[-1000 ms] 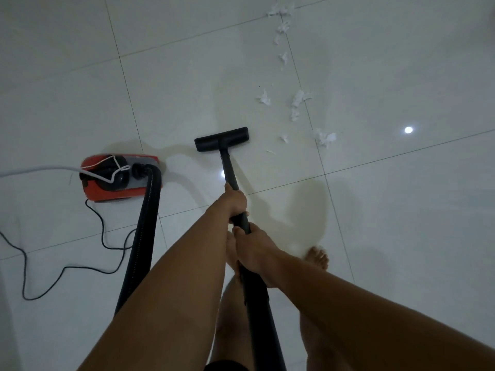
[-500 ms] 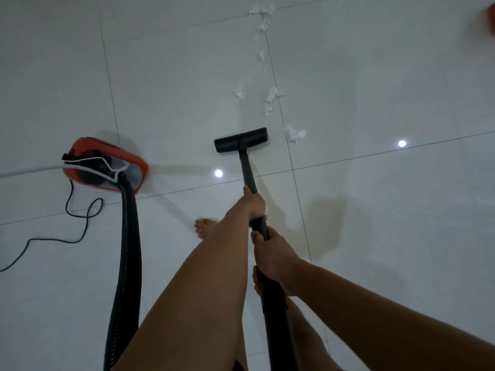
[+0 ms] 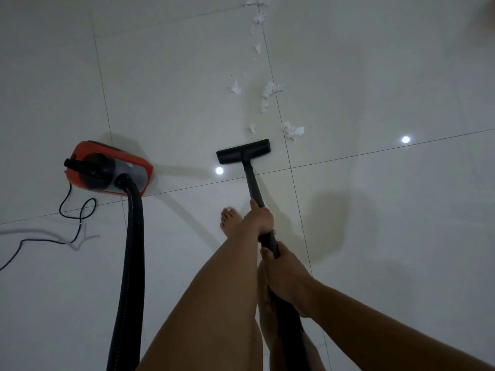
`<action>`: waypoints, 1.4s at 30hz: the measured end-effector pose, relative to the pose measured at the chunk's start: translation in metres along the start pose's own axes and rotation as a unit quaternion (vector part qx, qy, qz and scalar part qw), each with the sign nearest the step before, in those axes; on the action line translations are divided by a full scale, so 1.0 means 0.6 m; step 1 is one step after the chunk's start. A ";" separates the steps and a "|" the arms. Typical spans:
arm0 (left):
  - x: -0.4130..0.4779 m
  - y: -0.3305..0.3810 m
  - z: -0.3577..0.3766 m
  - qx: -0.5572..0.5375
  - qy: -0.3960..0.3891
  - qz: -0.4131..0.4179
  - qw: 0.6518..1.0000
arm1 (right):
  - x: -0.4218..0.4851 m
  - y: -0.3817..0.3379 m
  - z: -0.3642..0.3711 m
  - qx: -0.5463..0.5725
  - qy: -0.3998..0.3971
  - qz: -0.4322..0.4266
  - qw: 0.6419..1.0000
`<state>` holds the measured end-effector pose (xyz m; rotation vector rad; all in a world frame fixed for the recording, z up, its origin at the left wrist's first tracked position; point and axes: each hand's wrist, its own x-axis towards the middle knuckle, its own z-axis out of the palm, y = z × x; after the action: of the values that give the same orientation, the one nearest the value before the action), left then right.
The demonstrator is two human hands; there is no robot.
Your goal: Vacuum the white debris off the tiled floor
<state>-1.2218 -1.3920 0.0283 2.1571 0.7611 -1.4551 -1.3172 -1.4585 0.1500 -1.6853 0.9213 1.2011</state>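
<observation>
Now left hand (image 3: 258, 219) and right hand (image 3: 284, 275) curl round slim black wand (image 3: 251, 183); flat black nozzle (image 3: 243, 151) just short of white paper scraps (image 3: 293, 131) on glossy tiled floor (image 3: 375, 236). Risk: hasty push scatters them.

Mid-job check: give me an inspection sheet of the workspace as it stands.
Surface: tiled floor, glossy, two light reflections.
Job's things: white debris trails ahead of the nozzle, nearest clump just ahead-right; red vacuum at left, hose attached.
Clutter: nothing seen.
Grips: left hand higher on the wand, right hand lower, both holding it.
Cables: black cord loops beside the vacuum, by a blurred pale cable.
Surroundings: bare foot beside the wand; reddish blur top right, unidentifiable.
</observation>
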 end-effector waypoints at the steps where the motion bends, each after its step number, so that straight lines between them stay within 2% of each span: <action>1: -0.009 -0.010 -0.004 0.018 0.005 -0.018 1.000 | 0.001 0.004 -0.002 0.011 -0.005 -0.010 1.000; 3: -0.041 0.008 -0.018 0.017 -0.038 0.003 0.999 | 0.010 0.014 -0.001 0.031 -0.010 -0.022 0.999; 6: -0.067 0.030 -0.033 0.007 -0.021 0.025 0.999 | 0.025 0.020 0.008 0.015 0.001 -0.016 1.000; 7: -0.054 0.020 -0.028 0.017 -0.052 0.023 0.998 | 0.031 0.021 0.012 0.008 0.008 -0.010 1.000; 8: -0.048 0.020 -0.026 -0.006 -0.046 0.008 0.999 | 0.035 0.018 0.016 0.004 0.014 -0.007 1.000; 10: -0.031 0.018 -0.026 0.029 -0.047 0.025 0.998 | 0.042 0.015 0.022 -0.008 0.015 -0.008 1.000; 12: 0.028 0.013 0.000 0.019 -0.016 0.026 0.999 | 0.053 0.014 0.023 -0.011 0.027 -0.011 1.000; 13: 0.019 0.017 -0.010 0.029 -0.038 0.006 0.999 | 0.060 0.014 0.024 -0.013 0.024 -0.010 1.000; 16: -0.028 0.035 -0.052 -0.023 -0.070 0.018 0.997 | 0.067 0.004 0.024 -0.015 0.017 -0.006 1.000; 18: -0.049 0.047 -0.066 -0.037 -0.064 0.045 0.996 | 0.068 -0.001 0.023 -0.006 0.014 -0.004 1.000; 23: -0.047 0.046 -0.070 -0.065 -0.069 0.053 0.994 | 0.069 -0.006 0.030 0.044 0.019 0.005 0.999; 28: -0.028 0.029 -0.080 -0.118 -0.077 0.035 0.989 | 0.137 0.033 0.064 -0.005 0.038 0.001 0.999; 30: -0.007 0.010 -0.081 -0.106 -0.091 0.014 0.990 | 0.125 0.014 0.065 -0.029 0.036 -0.004 0.999; 34: -0.001 -0.014 -0.107 -0.115 -0.088 -0.004 0.989 | -0.005 -0.099 0.036 -0.036 -0.023 -0.014 0.999; 39: -0.029 -0.009 -0.158 -0.177 -0.094 0.008 0.980 | -0.008 -0.130 0.035 -0.015 -0.050 -0.046 0.998; 42: -0.026 -0.001 -0.178 -0.159 -0.083 0.037 0.983 | 0.005 -0.146 0.044 -0.006 -0.051 -0.042 0.998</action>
<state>-1.1525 -1.3283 0.0814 1.7835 0.7850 -1.3520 -1.2458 -1.4022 0.1617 -1.6404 0.7755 1.2252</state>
